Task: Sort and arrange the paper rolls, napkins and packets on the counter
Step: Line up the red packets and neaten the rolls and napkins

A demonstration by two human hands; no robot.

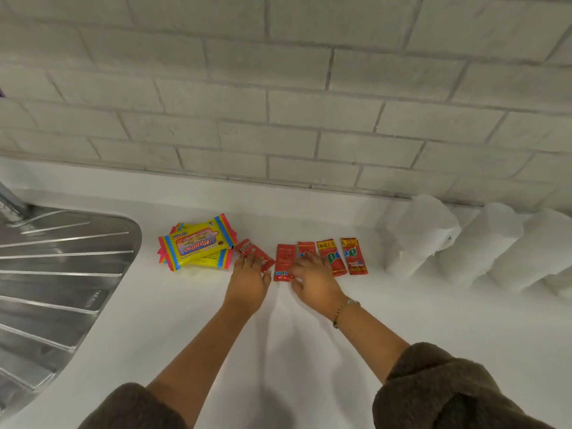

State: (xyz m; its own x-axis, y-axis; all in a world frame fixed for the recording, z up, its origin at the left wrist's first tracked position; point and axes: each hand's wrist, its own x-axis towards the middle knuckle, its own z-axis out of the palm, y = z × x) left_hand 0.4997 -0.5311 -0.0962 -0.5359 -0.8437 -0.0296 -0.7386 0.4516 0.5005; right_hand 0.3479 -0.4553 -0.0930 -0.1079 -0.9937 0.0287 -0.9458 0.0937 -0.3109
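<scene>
Here the left hand lies flat, fingers spread and pressed down on a tilted red packet that sits askew just right of the yellow wipes packs; it grips nothing, only rests on top. The right hand is likewise open and palm-down, its fingertips touching the lower end of the third red packet, with its thumb side against the second red packet, which lies face-down and upright between the two hands. Whether the right fingers pinch an edge I cannot tell. A beaded bracelet circles the right wrist, and both forearms come out of dark brown fleecy sleeves.

To the right of the hands, two more red packets stand side by side, parallel and nearly touching, printed side up. Together the five red sachets form a rough row on the white counter.

Left of the row, two yellow wipes packs with pink and blue edges are stacked, one over the other, slightly fanned.

Further right, against the grey brick-pattern wall, three white paper rolls lean side by side, touching each other. At far left is a ribbed steel sink drainboard.
</scene>
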